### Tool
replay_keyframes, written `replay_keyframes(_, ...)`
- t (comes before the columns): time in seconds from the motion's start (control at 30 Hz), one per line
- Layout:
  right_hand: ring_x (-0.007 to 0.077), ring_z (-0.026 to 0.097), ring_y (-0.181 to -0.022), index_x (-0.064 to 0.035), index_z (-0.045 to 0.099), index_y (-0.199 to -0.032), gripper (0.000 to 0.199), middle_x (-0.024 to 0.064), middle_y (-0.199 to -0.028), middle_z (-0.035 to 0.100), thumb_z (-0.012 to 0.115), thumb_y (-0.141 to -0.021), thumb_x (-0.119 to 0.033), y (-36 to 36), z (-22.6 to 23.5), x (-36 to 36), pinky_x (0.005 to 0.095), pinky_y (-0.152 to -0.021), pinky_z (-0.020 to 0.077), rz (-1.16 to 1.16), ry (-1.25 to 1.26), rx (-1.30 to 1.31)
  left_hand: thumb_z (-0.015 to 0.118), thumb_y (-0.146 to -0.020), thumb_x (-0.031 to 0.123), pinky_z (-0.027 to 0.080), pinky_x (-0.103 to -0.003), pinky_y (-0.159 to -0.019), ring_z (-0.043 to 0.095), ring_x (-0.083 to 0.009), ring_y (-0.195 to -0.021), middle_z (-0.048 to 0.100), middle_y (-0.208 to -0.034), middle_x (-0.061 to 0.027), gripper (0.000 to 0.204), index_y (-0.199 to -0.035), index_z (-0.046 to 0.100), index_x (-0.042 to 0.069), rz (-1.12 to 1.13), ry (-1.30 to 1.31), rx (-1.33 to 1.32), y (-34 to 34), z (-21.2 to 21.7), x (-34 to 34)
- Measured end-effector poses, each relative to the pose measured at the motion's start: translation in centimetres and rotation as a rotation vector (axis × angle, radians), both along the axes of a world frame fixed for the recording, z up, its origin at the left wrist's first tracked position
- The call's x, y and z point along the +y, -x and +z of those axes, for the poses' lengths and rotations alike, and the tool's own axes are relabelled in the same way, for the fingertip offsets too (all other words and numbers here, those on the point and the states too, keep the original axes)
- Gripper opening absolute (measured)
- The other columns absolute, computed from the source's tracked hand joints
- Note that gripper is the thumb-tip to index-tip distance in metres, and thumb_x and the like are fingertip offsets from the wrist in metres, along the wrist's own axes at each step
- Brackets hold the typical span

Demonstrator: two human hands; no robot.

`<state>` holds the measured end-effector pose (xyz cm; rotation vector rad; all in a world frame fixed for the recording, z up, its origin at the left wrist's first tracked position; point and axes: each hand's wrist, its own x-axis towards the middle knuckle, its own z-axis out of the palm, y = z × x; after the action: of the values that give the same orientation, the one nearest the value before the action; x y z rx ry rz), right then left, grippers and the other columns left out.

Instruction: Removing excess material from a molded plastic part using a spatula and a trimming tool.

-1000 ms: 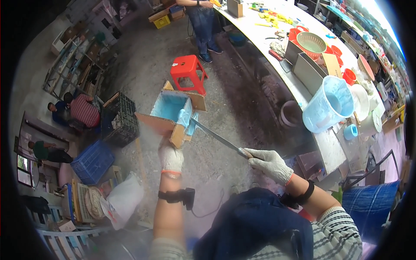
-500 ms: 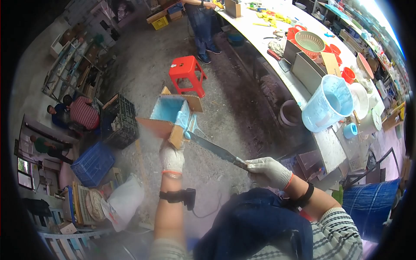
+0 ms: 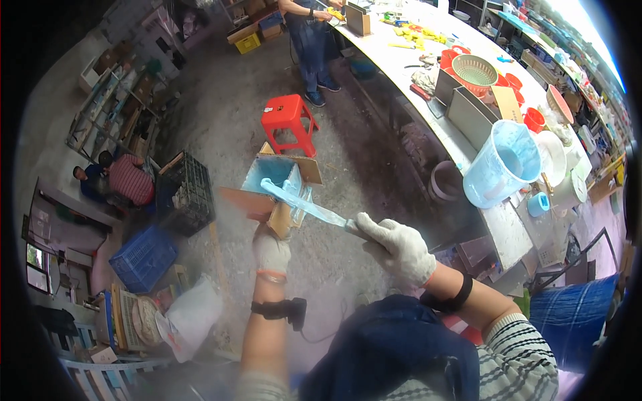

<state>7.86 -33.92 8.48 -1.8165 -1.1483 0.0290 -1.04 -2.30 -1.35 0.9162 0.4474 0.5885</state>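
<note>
My left hand [image 3: 272,252], in a white knit glove, grips an open box [image 3: 249,202] with board flaps sticking out at its sides. It holds the box up from the near side, and the fingers are mostly hidden beneath it. Light-blue paste coats the inside walls and hangs over the right rim. In my gloved right hand [image 3: 399,250] is a long, flat spatula [image 3: 314,210], its blade smeared with the same paste. The fingers are wrapped round the handle. The blade lies across the box opening, with its pasty tip over the inside.
A red stool [image 3: 289,120] stands just beyond the box. On the right, a long white table [image 3: 511,234] bears a paste-smeared bucket [image 3: 491,180], a basket [image 3: 475,70] and red cups. A black crate [image 3: 190,194] and a blue crate [image 3: 144,257] sit left. Several people are farther off.
The spatula has swung up and left from the box's right edge to across its opening, now showing its paste-covered face. The box has shifted slightly right and down.
</note>
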Motion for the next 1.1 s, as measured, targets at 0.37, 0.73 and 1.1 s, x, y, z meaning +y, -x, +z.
replay_keyframes(0.37,0.0323,0.065,-0.074,-0.0105,0.056,-0.134,0.054,0.0135,-0.083,0.062,0.071,-0.083,-0.014,1.7,0.0,-5.1,0.0412,-0.065,0.0527,-0.206,0.314,0.114,0.052,-0.1,0.015,0.05,-0.037,-0.098,0.06,-0.026,-0.113,0.058,-0.124,-0.0159,0.039,-0.131,0.048,-0.009,0.112,0.217,-0.102,-0.6,1.6,0.1)
replay_keyframes(0.73,0.0329,0.068,-0.093,-0.0061,0.062,-0.126,0.043,0.0147,-0.103,0.071,0.069,-0.085,-0.016,0.3,2.7,-5.1,0.0366,-0.08,0.0528,-0.038,0.331,0.324,0.054,-0.098,0.011,0.05,-0.034,-0.095,0.061,-0.0231,-0.108,0.06,-0.118,-0.0136,0.034,-0.125,0.054,-0.009,0.107,0.021,0.003,0.0,1.7,-0.8)
replay_keyframes(1.1,0.0354,0.068,-0.088,-0.0061,0.066,-0.117,0.032,0.0199,-0.096,0.069,0.066,-0.087,-0.018,-1.6,4.0,-3.9,0.0394,-0.077,0.0518,-0.072,0.382,0.332,0.055,-0.096,0.012,0.043,-0.031,-0.098,0.056,-0.0191,-0.111,0.058,-0.122,-0.011,0.038,-0.128,0.053,-0.009,0.137,-0.007,0.064,0.9,2.5,-3.7)
